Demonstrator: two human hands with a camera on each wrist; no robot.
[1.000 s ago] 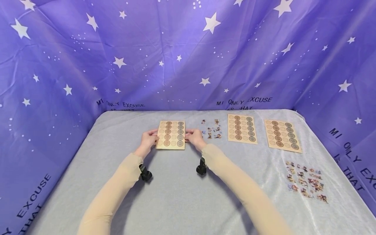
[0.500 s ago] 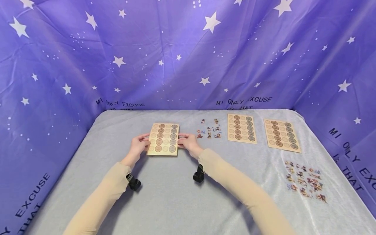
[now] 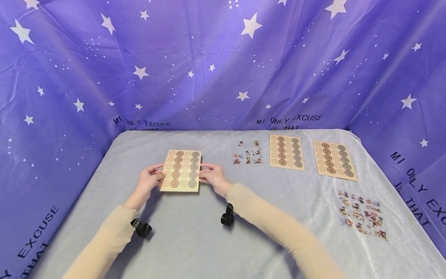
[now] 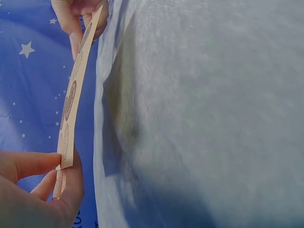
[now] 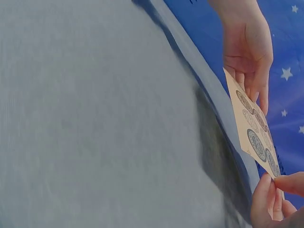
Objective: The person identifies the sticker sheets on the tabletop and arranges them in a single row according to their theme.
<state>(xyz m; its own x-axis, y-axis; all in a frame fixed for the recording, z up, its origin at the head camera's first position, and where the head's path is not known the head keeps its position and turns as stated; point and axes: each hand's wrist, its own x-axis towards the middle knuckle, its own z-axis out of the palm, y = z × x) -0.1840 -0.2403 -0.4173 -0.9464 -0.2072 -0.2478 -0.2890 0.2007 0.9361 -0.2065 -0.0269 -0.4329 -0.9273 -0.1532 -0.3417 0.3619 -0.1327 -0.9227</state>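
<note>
A tan sticker sheet (image 3: pixel 180 171) printed with rows of round brown and grey seals is held up between both hands at the left of the table. My left hand (image 3: pixel 148 181) pinches its left edge, thumb in front and fingers behind. On the opposite edge my right hand (image 3: pixel 215 179) pinches it the same way. In the left wrist view the sheet (image 4: pixel 72 102) shows nearly edge-on, slightly bowed. The right wrist view has the sheet (image 5: pixel 254 130) stretched between the two hands, above its shadow on the cloth.
Two similar sticker sheets (image 3: pixel 287 152) (image 3: pixel 335 160) lie at the back right. Small cartoon figure stickers (image 3: pixel 248 154) sit just right of the hands, and a larger group of figure stickers (image 3: pixel 362 215) lies near the right edge. A starry purple curtain (image 3: pixel 223 66) surrounds the grey cloth-covered table (image 3: pixel 195 240).
Both hands have carried the sticker sheet leftward and nearer to me. The small figure stickers beside the right hand have come fully into view. The other sheets stay put.
</note>
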